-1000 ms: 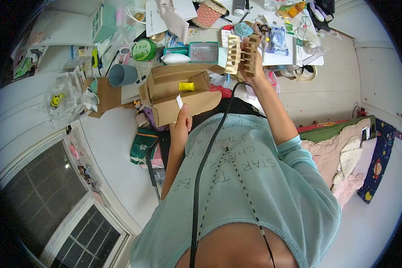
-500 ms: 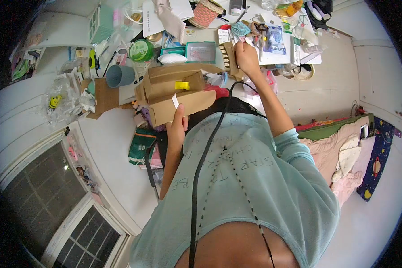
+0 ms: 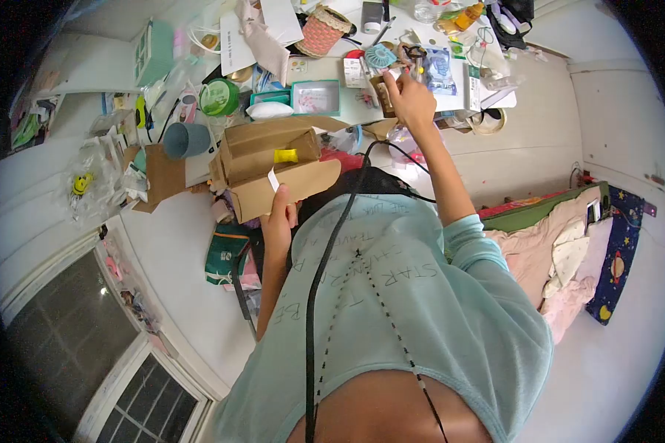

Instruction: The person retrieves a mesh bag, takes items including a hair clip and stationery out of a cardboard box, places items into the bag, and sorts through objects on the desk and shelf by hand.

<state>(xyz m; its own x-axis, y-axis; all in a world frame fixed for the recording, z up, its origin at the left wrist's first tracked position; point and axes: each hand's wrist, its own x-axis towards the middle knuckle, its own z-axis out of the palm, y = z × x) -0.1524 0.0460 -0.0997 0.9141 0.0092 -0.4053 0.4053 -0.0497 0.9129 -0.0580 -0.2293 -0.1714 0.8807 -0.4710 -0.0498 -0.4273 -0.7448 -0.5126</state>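
Observation:
My left hand [image 3: 277, 218] grips the near flap of an open cardboard box [image 3: 266, 199], its fingers closed at the flap's edge. A white strip [image 3: 273, 179] sticks up at that thumb. Inside the box lies a small yellow piece [image 3: 285, 156]. Over the desk's front edge, my right hand [image 3: 412, 102] is closed on a brown toothed piece [image 3: 383, 97], partly hidden by the fingers. Just beyond that hand are a blue fan-shaped item [image 3: 380, 56] and a white card [image 3: 354, 73].
The desk holds a teal-edged tray [image 3: 315, 98], a green round container [image 3: 219, 97], a pink woven basket [image 3: 323, 31] and a blue packet [image 3: 439, 71]. A grey cup [image 3: 185, 140] is left of the box. A black cord [image 3: 332, 229] hangs across my front.
The brown toothed piece has turned in my right hand, and its teeth show less. My left hand still holds the box. The whole view has shifted slightly.

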